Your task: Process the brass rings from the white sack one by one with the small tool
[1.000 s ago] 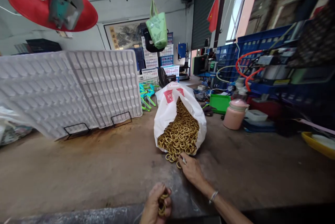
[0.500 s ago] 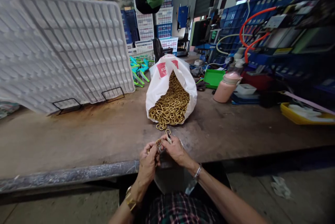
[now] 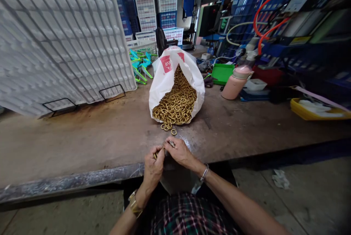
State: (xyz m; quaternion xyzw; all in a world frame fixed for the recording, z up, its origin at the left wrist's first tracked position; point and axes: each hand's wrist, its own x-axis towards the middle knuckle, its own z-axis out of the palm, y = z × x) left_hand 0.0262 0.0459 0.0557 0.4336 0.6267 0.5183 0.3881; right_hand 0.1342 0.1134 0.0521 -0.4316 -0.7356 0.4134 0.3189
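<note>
My left hand (image 3: 154, 164) is closed over several brass rings (image 3: 155, 155), partly hidden by its fingers. Close against it, my right hand (image 3: 179, 152) is closed on a small, pale metallic tool (image 3: 172, 144), of which only a short piece shows; its kind is unclear. The fingertips of both hands meet above the bench's front edge. Just beyond them, a single brass ring (image 3: 173, 132) lies on the bench. Behind it, a white plastic bag (image 3: 160, 92) with red print lies with its mouth towards me, full of similar rings (image 3: 177, 105), a few spilling out.
White ribbed trays (image 3: 90, 37) lean on black wire stands on the wooden bench (image 3: 109, 140) at left. Blue-green plastic pieces (image 3: 142, 64) lie behind the bag. Right of it are a green tray (image 3: 221, 74), a pink bottle (image 3: 234, 84) and a yellow tray (image 3: 315, 113).
The view has tilted down and shifted slightly. My hands remain together at the bench edge; the fingers have turned, and the tool in my right hand shows less.
</note>
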